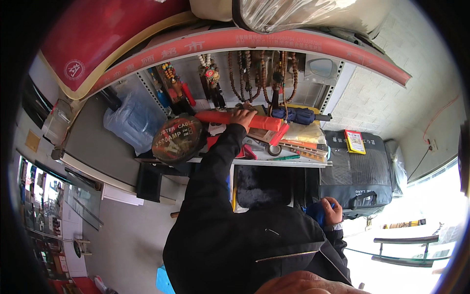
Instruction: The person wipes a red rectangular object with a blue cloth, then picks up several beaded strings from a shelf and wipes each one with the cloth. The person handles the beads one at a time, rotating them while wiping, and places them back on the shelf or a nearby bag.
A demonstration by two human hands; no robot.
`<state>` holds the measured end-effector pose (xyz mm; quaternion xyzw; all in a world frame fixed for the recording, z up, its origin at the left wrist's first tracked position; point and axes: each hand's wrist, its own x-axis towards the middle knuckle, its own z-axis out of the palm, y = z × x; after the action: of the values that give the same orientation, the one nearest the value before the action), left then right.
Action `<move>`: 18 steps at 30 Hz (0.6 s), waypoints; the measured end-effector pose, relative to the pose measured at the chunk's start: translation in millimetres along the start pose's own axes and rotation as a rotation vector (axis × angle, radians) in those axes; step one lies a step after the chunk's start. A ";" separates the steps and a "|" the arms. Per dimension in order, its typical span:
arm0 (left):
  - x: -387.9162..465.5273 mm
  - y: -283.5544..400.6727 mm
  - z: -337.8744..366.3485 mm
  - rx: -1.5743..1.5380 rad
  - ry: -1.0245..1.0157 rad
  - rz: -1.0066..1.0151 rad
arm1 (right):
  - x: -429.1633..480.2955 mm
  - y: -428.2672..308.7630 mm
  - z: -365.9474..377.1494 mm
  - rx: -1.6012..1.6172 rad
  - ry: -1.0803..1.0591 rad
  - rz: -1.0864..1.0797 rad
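My left hand (242, 119) reaches onto a cluttered shelf, its fingers around a long red roll (266, 121). To its left stands a round booster cable case (179, 139) with a clear, printed face. A folded dark blue umbrella (295, 115) lies just past the roll's right end. In front are a roll of tape (274, 150), a green pen (286, 157) and a red-handled item (279, 134). Low on the right, beside my jacket, my right hand (332, 211) grips a blue cloth-like thing (316, 213), partly hidden by the fingers.
Strings of wooden beads (262, 79) hang above the shelf. A red printed shelf edge (220, 43) juts out overhead. A large black bag (358, 169) stands at right. Left are a plastic-wrapped bundle (132, 119) and a grey counter (101, 141). Black fluffy material (262, 187) sits below.
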<state>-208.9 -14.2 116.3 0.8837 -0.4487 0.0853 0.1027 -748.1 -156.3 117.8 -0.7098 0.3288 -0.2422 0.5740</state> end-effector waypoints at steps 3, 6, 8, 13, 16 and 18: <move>-6.3 3.9 1.6 -0.029 -0.023 -0.010 | -4.1 -1.3 1.3 0.021 0.001 0.021; -9.3 2.9 2.6 -0.062 -0.050 -0.002 | -5.3 1.5 1.4 0.023 -0.004 0.027; -7.6 -2.2 2.7 -0.138 -0.022 0.059 | -4.3 4.7 1.4 -0.012 -0.018 0.003; -11.6 -19.1 -11.7 -0.621 0.153 0.090 | -1.0 9.9 4.2 0.042 -0.056 0.031; -21.0 -36.1 -43.3 -1.039 0.268 -0.148 | 1.5 8.6 8.7 0.043 -0.074 0.039; -28.5 -56.8 -71.8 -0.975 0.503 -0.209 | 3.7 6.7 13.8 0.028 -0.083 0.030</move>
<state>-183.6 59.2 172.7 0.7262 -0.3077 0.0654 0.6113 -736.9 -150.8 108.1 -0.7061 0.3118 -0.2085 0.6007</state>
